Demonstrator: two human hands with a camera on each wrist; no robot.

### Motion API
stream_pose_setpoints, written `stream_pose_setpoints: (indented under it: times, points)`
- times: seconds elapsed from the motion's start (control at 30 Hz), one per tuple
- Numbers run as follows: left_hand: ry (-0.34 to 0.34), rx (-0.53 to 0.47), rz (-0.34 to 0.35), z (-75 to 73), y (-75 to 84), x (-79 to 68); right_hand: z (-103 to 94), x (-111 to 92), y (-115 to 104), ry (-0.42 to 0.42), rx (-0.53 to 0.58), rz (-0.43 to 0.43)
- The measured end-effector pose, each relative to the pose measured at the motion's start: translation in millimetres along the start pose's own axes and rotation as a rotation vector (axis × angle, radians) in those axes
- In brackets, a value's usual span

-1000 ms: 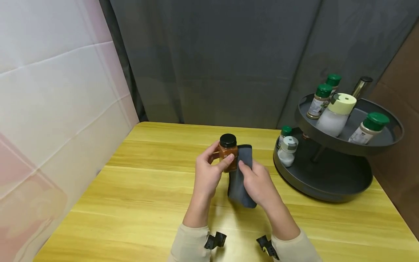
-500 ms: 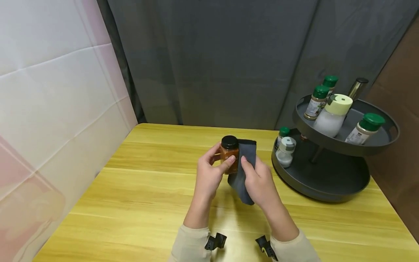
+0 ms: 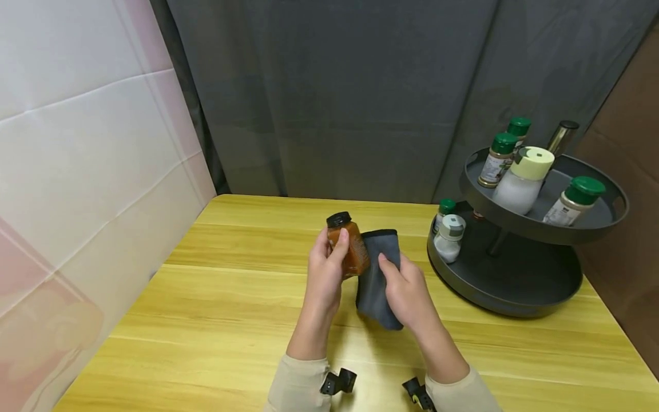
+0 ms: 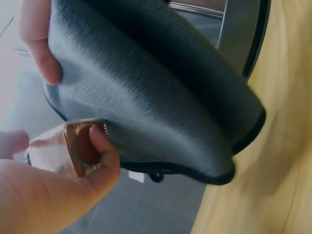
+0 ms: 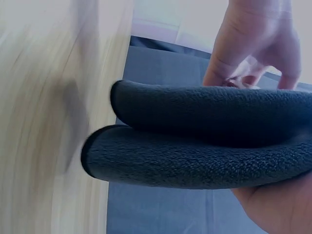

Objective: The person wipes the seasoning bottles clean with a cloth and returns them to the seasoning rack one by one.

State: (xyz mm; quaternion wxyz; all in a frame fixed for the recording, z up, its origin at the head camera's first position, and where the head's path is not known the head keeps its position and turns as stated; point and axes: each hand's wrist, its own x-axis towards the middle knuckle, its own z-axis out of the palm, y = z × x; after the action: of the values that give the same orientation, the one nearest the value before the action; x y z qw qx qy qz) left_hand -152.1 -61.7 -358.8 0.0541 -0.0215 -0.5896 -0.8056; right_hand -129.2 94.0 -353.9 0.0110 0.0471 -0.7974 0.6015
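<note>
My left hand (image 3: 325,272) grips a spice jar (image 3: 355,254) with a black lid and orange-brown contents, held above the table and tilted with its lid to the left. My right hand (image 3: 409,289) pinches a folded dark grey cloth (image 3: 372,286), thumb on its near face. The cloth's left edge is up against the jar's right side in the head view. In the left wrist view the jar's base (image 4: 80,148) faces the cloth (image 4: 131,97). The cloth's folded layers (image 5: 195,158) fill the right wrist view and hide most of the jar.
On the right stands a two-tier dark turntable rack (image 3: 509,306). Its upper tier bears green-capped spice bottles (image 3: 495,167), a yellow-capped shaker (image 3: 520,189) and a gold-coloured bottle (image 3: 562,137). A grey-capped shaker (image 3: 449,243) stands below. The wooden table (image 3: 216,320) meets a grey curtain (image 3: 334,103) behind.
The jar has gone from upright to tilted, its lid swinging left. The cloth's upper edge has dropped slightly and shifted left. Both hands keep their hold.
</note>
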Motion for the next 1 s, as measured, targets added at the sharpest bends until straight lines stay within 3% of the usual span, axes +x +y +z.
stream_pose_setpoints:
  times: [0.2,0.4,0.67,0.8,1.0]
  points:
    - [-0.063,0.139,-0.054,1.4,-4.8,-1.7,3.1,0.7,-5.8,0.109,0.031,-0.065]
    - [-0.069,0.24,0.025,3.5,-7.7,-0.4,1.8,0.2,-13.9,0.143,0.114,-0.143]
    - [-0.036,0.146,0.032,1.0,-3.3,-2.6,5.0,2.1,-8.5,0.072,0.158,-0.042]
    - [-0.022,0.162,0.044,0.8,-3.8,-2.7,3.4,3.2,-7.3,0.033,0.173,0.009]
    - [-0.108,0.184,0.037,1.6,-5.7,-2.3,-2.6,1.1,-16.7,0.128,0.211,-0.095]
